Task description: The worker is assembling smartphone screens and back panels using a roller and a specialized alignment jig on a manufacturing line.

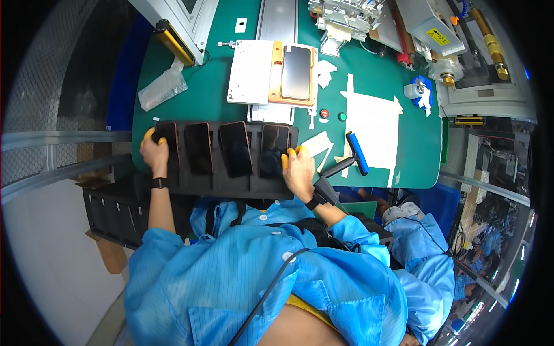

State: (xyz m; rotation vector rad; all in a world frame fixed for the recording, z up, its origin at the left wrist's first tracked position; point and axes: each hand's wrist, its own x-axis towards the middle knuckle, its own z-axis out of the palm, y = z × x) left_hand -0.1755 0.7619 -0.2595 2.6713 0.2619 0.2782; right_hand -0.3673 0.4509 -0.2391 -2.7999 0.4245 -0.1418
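A black tray (216, 185) lies along the near left edge of the green table, with several dark phones (235, 149) side by side in its slots. My left hand (154, 153) is closed on the tray's left end, its thumb beside the leftmost phone (168, 147). At the other end my right hand (299, 172) grips the tray's right side, fingertips close to the rightmost phone (273, 151). Yellow covers sit on fingertips of both hands. Parts of the fingers are hidden behind the tray's edges.
Beyond the tray, a white and orange fixture (250, 72) bears another phone (296, 72). A blue roller (358, 153) rests by a white taped sheet (374, 130). Red (325, 113) and green buttons (342, 116) sit nearby. Another person in blue (418, 242) is at the right.
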